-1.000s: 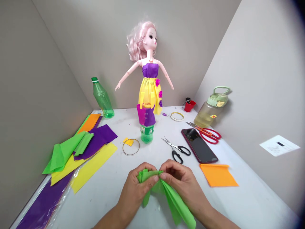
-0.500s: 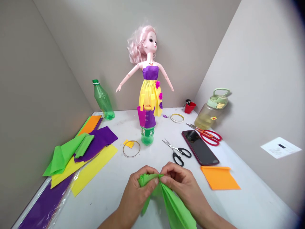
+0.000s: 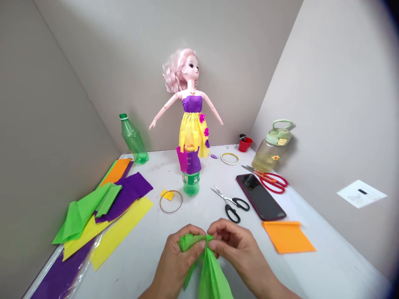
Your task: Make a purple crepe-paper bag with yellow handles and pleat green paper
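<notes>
Close to me, my left hand (image 3: 187,253) and my right hand (image 3: 232,245) pinch the top edge of a piece of green crepe paper (image 3: 213,278) between thumbs and fingers. The green piece is gathered in pleats under the fingertips and hangs down in folds. A tiny pale line shows at the pinch; I cannot tell what it is. Ahead of my hands, black-handled scissors (image 3: 229,203) lie with blades slightly apart. A thin metal hoop (image 3: 161,203) rests partly over a small yellow scrap (image 3: 168,195).
A pink-haired doll (image 3: 192,104) stands upright behind a cut green bottle piece (image 3: 191,189). Left are a green bottle (image 3: 134,143) and sheets of purple paper (image 3: 134,187). Right are a phone (image 3: 261,197), red-handled scissors (image 3: 274,182), orange paper (image 3: 289,237) and a water bottle (image 3: 264,160).
The green paper's hanging part has swung left from under my right hand to hang between my hands. Both hands keep their pinch at the gathers. The view has tilted up slightly.
</notes>
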{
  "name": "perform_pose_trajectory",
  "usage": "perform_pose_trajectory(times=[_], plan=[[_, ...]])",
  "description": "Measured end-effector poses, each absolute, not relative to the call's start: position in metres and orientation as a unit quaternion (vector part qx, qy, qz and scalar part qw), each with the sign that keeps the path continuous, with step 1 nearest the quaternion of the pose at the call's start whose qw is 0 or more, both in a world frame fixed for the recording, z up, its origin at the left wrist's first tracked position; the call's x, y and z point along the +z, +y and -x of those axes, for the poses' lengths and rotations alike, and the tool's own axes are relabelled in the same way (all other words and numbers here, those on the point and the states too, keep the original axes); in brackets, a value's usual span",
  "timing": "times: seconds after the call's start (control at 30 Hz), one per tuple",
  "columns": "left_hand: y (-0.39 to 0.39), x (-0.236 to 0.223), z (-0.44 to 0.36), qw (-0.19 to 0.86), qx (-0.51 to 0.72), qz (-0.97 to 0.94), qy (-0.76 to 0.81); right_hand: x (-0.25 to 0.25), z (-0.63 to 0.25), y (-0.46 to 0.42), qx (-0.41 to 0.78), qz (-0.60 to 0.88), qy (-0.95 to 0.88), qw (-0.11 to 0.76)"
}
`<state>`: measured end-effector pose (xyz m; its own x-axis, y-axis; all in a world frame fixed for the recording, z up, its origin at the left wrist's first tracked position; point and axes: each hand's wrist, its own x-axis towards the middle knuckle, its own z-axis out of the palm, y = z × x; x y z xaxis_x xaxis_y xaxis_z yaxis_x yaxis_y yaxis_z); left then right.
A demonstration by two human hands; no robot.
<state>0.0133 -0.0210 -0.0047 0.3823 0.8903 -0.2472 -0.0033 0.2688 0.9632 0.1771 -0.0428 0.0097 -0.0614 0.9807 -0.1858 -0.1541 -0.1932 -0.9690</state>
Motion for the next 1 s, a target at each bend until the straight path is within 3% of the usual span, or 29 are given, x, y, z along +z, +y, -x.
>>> perform_pose_trajectory(times=[1.0], plan=[[-0.0208, 0.001, -0.0095, 0.586, 0.334, -0.573, 0.466, 0.0091, -0.1839, -0.0418, 0.551, 0.508, -0.486, 0.45]])
